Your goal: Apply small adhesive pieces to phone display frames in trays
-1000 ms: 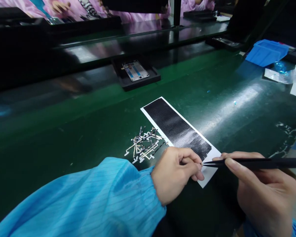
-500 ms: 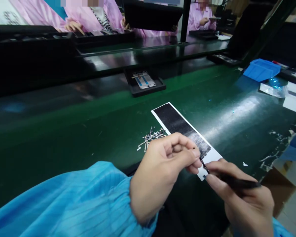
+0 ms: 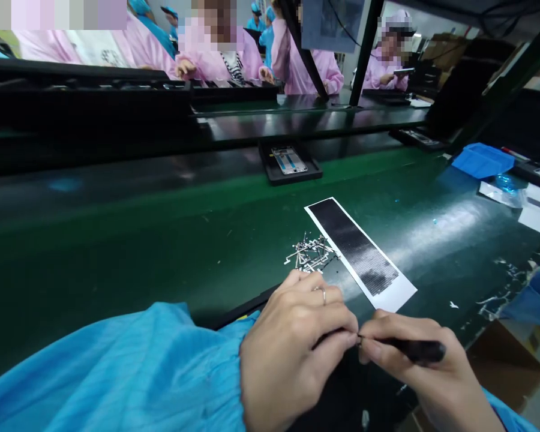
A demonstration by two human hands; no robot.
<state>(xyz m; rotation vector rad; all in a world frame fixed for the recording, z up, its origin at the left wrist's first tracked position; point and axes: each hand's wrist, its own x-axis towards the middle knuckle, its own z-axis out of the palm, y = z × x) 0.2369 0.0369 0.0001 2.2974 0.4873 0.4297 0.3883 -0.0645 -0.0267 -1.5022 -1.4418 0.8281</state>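
Observation:
My left hand [image 3: 303,339], a ring on one finger, is closed in a pinch near the front edge of the green table. Whatever sits between its thumb and fingertip is too small to make out. Close against it, my right hand [image 3: 414,354] grips a black tweezers-like tool [image 3: 425,351], whose tip is hidden by the fingers. Just beyond the hands lies a white sheet [image 3: 402,294] bearing rows of black strips [image 3: 353,243]. Left of the sheet is a loose pile of small flex cables [image 3: 309,252].
A black tray [image 3: 292,178] with a phone frame [image 3: 289,160] sits farther back. Toward the right are a blue bin [image 3: 482,161] and clear plastic packaging [image 3: 504,189]. A dark, flat object [image 3: 252,305] lies behind my left sleeve. People in pink coats work across the bench.
My hands have come down toward the table's front edge, off the white sheet, and stay together. The view has tilted up. A co-worker's dark panel across the bench is no longer raised.

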